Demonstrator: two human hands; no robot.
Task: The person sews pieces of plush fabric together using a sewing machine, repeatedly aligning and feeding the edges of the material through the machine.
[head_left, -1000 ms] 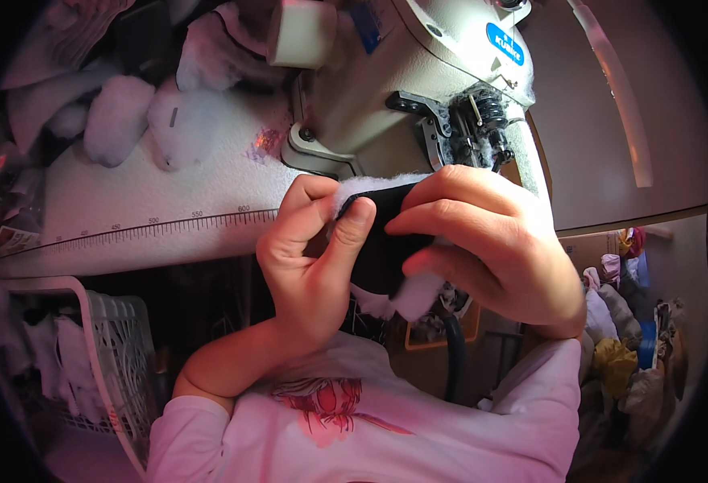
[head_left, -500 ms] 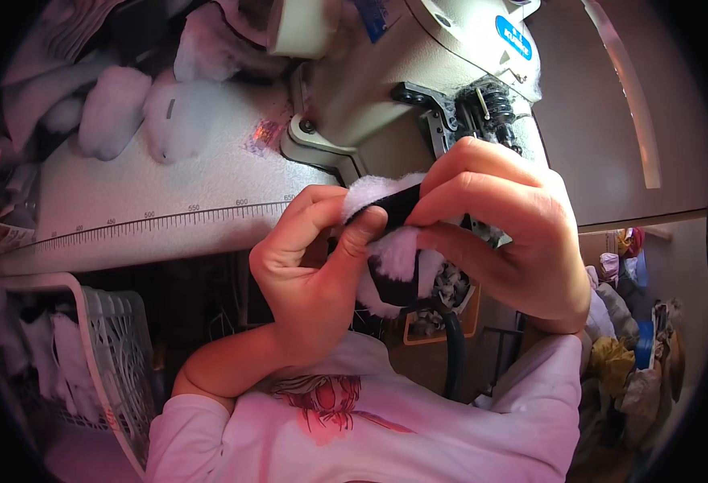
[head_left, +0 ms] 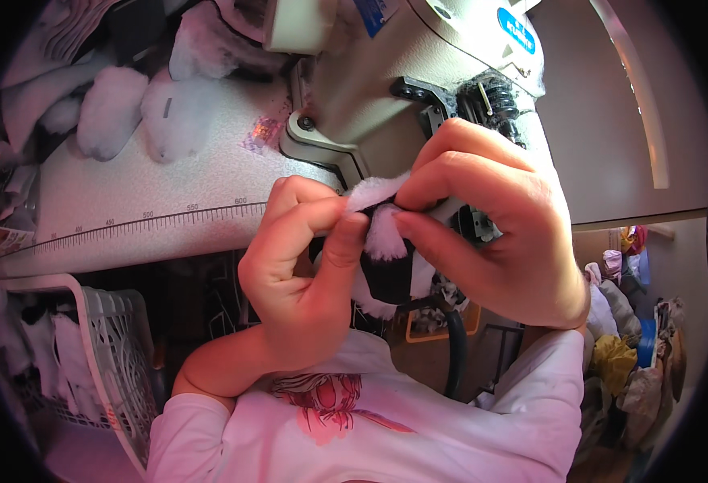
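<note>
Between my hands hangs a piece of white fluffy plush fabric with a black backing [head_left: 387, 278]. My left hand [head_left: 306, 262] pinches its upper left edge with thumb and fingers. Close beside it, my right hand [head_left: 499, 221] pinches the same edge, thumb and fingertips near a small white pile flap. The lower part of the fabric hangs loose, black side partly toward me. Just beyond my hands stands a cream sewing machine [head_left: 354, 105]; my right hand hides part of its needle area.
White plush pieces [head_left: 112, 113] lie at the far left of the table, which has a ruler edge [head_left: 149, 221]. A white plastic basket [head_left: 116, 346] with plush pieces stands lower left. Below the machine is an orange bin [head_left: 443, 322]. Bags and cloth [head_left: 616, 362] are piled at right.
My right hand has moved left along the fabric, closer to my left hand. The white flap now sits between both thumbs, and more black backing shows below it.
</note>
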